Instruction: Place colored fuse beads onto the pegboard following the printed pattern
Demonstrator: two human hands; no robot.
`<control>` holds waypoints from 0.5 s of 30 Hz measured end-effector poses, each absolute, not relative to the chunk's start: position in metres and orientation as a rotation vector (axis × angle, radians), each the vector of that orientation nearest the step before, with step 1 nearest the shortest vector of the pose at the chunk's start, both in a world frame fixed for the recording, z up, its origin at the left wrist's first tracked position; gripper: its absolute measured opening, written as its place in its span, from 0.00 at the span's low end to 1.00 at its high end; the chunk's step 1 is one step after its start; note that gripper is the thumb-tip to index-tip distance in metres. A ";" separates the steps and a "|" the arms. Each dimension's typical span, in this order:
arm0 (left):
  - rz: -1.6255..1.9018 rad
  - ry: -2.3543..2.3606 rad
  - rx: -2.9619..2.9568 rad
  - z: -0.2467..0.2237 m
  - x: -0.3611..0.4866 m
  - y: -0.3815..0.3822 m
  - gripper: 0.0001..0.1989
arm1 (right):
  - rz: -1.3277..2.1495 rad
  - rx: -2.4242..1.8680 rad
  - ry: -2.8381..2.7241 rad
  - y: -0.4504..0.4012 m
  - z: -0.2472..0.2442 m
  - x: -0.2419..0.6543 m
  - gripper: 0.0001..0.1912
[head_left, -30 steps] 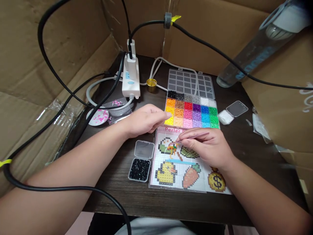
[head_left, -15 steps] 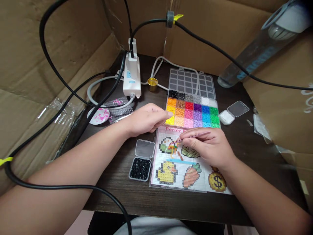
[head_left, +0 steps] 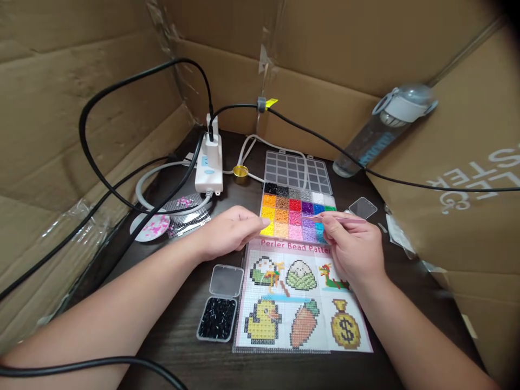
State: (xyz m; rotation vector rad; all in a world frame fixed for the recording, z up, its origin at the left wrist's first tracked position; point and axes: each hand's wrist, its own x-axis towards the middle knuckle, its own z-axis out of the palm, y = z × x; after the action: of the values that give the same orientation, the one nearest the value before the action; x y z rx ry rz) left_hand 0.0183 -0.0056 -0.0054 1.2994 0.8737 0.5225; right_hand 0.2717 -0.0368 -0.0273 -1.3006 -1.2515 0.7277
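Observation:
A sorted bead box (head_left: 296, 218) full of coloured beads stands with its clear lid (head_left: 298, 172) folded back. At its left edge my left hand (head_left: 229, 232) is closed, thumb tip over the rim by the yellow beads; the curled fingers hide whatever is in them. My right hand (head_left: 353, 244) pinches pink tweezers (head_left: 351, 220), their tips over the purple beads; no bead can be made out in them. In front lies a pattern sheet (head_left: 284, 340) under a clear pegboard, with a few coloured beads, orange, brown and light blue, on it. A small case of black beads (head_left: 217, 318) is left of it.
A white power strip (head_left: 208, 170) with black cables (head_left: 87, 114) stands behind my left arm. Near it are a white dish of pink beads (head_left: 148, 230) and a gold cup (head_left: 240, 173). A water bottle (head_left: 371, 141) leans at the right. Cardboard walls (head_left: 325, 54) surround the table.
My right hand has lifted the tweezers from the pattern sheet to the bead box. My left hand stays at the box's left edge. The camera view has tilted up.

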 end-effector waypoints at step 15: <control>0.525 0.869 1.306 -0.006 0.019 -0.005 0.25 | 0.539 -1.369 -1.247 -0.031 -0.009 0.246 0.06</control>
State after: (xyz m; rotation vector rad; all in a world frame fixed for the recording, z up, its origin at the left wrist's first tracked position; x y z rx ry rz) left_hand 0.0188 -0.0052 -0.0059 1.3056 0.8686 0.5245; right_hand 0.2464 -0.0312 -0.0089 -1.3694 -1.2466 0.5387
